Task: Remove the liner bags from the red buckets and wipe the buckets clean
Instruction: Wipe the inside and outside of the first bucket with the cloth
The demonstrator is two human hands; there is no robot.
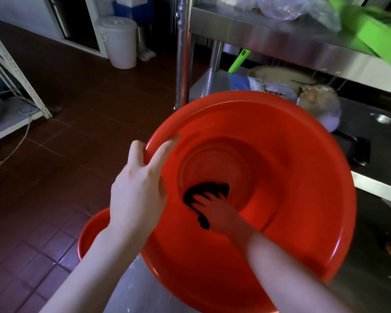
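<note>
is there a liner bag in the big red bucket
No liner: the red bucket shows bare plastic inside; only the right hand and its dark cloth are in it.

The upper bucket [280, 177] is tipped with its opening toward the person. The left hand [138, 188] grips its left rim, fingers inside and thumb outside. The right hand [221, 213] reaches inside and presses a cloth [203, 190] against the wall beside the base. The lower bucket [93, 231] sits below and to the left, partly covered. The shelf unit [280, 41] stands behind; a pail [120, 41] stands on the floor at the far left.
</note>
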